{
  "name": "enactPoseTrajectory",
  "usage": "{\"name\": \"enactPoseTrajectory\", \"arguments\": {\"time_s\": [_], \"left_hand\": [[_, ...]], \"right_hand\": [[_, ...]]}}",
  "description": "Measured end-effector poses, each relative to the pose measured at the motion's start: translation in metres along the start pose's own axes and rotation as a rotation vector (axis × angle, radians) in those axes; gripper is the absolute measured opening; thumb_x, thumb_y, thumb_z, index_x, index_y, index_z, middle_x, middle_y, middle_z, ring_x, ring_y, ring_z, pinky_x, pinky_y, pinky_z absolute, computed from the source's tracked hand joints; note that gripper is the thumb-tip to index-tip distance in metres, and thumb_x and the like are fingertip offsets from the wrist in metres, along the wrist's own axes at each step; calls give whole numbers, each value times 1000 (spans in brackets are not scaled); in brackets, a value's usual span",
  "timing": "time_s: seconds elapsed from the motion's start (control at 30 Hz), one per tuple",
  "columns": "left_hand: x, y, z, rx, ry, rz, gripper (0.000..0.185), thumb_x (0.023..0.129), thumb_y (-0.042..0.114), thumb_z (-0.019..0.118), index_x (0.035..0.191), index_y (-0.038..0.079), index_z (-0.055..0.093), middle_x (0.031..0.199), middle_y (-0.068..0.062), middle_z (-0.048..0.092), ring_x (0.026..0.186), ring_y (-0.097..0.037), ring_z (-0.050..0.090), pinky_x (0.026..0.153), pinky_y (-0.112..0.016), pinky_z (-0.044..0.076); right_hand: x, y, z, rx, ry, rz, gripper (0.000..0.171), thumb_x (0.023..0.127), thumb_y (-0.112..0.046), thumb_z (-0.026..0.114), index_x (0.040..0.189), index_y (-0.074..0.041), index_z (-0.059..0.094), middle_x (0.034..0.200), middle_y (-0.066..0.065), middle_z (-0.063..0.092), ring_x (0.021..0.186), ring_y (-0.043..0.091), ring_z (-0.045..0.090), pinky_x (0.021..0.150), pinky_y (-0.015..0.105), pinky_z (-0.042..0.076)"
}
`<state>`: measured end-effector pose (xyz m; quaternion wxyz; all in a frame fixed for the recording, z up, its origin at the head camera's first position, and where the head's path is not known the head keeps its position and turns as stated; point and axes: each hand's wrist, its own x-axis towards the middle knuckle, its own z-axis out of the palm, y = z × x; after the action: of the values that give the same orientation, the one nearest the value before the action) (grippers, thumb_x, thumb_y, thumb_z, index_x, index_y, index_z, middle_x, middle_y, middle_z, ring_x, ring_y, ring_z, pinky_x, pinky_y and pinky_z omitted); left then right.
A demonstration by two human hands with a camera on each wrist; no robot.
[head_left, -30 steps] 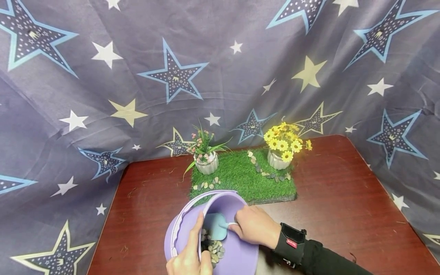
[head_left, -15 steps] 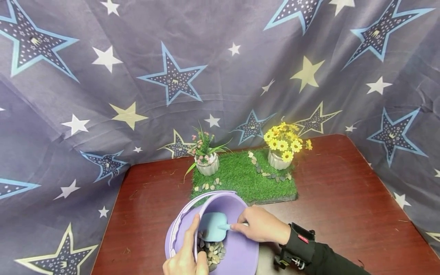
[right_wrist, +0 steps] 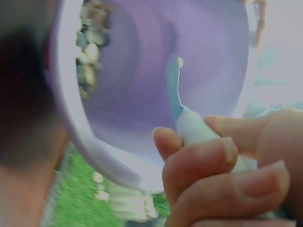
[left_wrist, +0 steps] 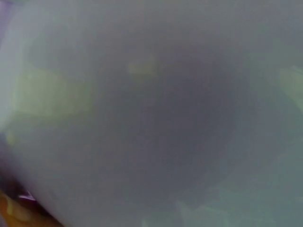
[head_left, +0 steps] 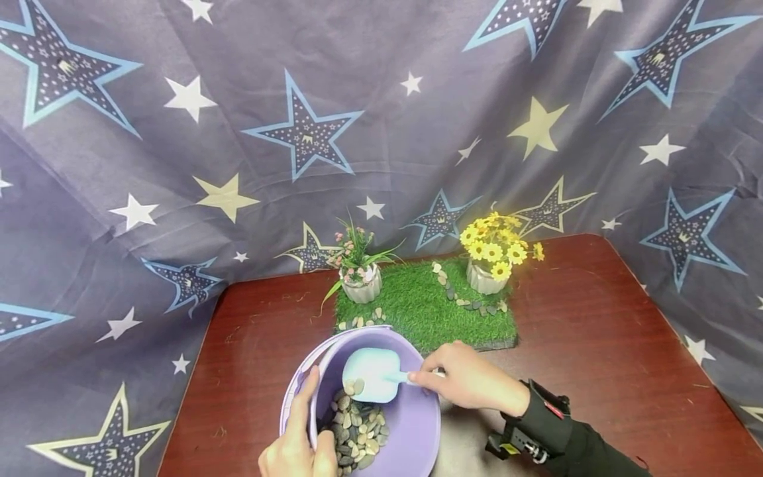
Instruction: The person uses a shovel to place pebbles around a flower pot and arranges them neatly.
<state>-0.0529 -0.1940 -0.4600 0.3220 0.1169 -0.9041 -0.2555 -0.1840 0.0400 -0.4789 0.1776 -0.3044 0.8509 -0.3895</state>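
Observation:
A purple bucket (head_left: 411,434) leans tilted toward the camera at the table's near side, with a heap of pebbles (head_left: 357,434) inside. My left hand (head_left: 295,444) holds the bucket's left rim, thumb on the inner side. My right hand (head_left: 471,379) grips the handle of a light blue toy shovel (head_left: 374,374), whose blade is inside the bucket above the heap. A couple of pebbles (head_left: 354,387) show at the blade's lower left. In the right wrist view, fingers curl round the shovel's pale handle (right_wrist: 196,130). The left wrist view is mostly a blurred pale surface.
Behind the bucket lies an artificial turf mat (head_left: 417,311) with rows of pebbles. On it stand a pot of pink flowers (head_left: 362,285) and a pot of yellow flowers (head_left: 487,278). A star-patterned cloth (head_left: 381,119) hangs behind the reddish-brown table (head_left: 256,371).
The shovel has risen from among the pebbles, its blade turning to face up. Bucket and left hand have shifted slightly left, and more of the heap shows.

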Motion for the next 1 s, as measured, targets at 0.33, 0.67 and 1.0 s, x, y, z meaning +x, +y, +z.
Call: {"name": "enactPoseTrajectory", "arguments": {"time_s": [0.33,0.67,1.0], "left_hand": [[18,-31,-17,-36,-97,-381,79,69,-1,68,138,37,67,104,-24,76,71,-19,69,58,-15,45],[35,-117,-25,-415,-286,-776,95,68,-13,50,154,28,51,78,25,72,67,-7,69,53,-29,58],[31,-202,-30,-721,-470,-591,98,71,-21,47,137,51,49,86,17,75,70,-9,71,50,-31,57]], "right_hand": [[-16,0,-56,-112,102,68,38,103,-44,59,68,-30,64,57,-15,37,52,2,30,52,21,29],[-5,36,-74,-141,142,153,45,104,-42,57,63,-24,50,59,-9,28,55,9,23,62,27,28],[38,84,-40,-110,211,203,39,104,-38,58,85,-13,80,54,-8,38,49,10,27,58,27,36]]}}
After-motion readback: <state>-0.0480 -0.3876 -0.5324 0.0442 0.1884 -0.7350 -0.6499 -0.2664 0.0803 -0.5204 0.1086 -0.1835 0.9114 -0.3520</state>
